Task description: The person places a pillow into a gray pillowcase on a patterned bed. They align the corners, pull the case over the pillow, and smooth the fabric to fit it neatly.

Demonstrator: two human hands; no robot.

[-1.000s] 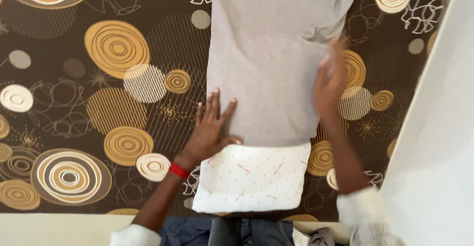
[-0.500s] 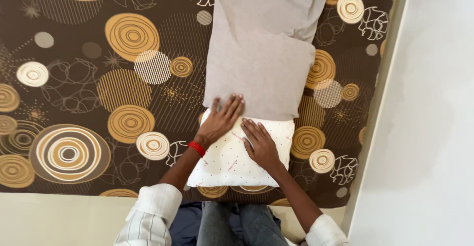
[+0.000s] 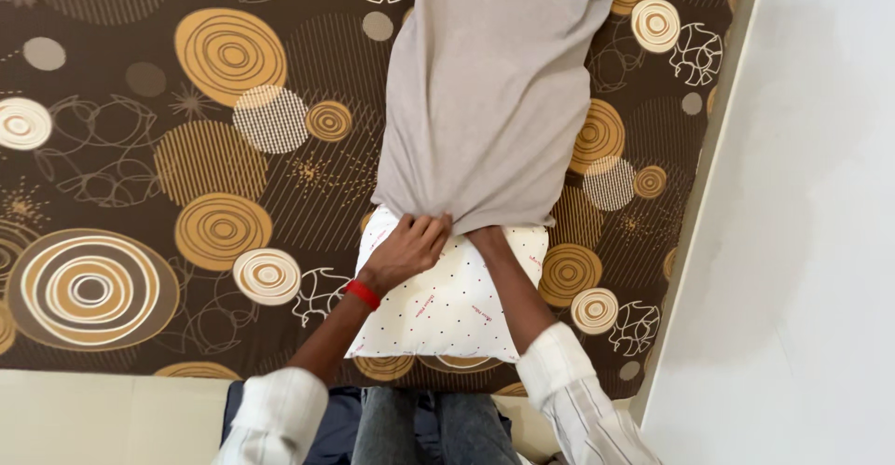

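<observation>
In the head view, the left hand point(image 3: 407, 250) now bunches the open hem of the grey pillowcase point(image 3: 489, 92) in a closed fist, fingers curled tight on the cloth at the pillow's upper edge. Half a second ago it lay flat, fingers spread, across that same hem. The right hand point(image 3: 485, 235) has gone from resting open on the white dotted pillow point(image 3: 447, 302) to reaching under the hem, at three o'clock from the left fist; only the wrist and the heel of the hand show, so I cannot tell how its fingers are set. The pillowcase, which lay flat and creased on the bedsheet a moment back, now rises and puckers toward the two hands, its far end running off at twelve o'clock. By my reading, the grip has changed from smoothing to gathering, with the case's mouth held at the pillow's top. The pillow lies at the middle bottom of the view, just ahead of the person's knees, its near half bare and its far edge under the grey hem. The brown circle-patterned bedsheet point(image 3: 186, 148) spreads out to nine o'clock, and a pale wall point(image 3: 811, 194) stands at three o'clock.
</observation>
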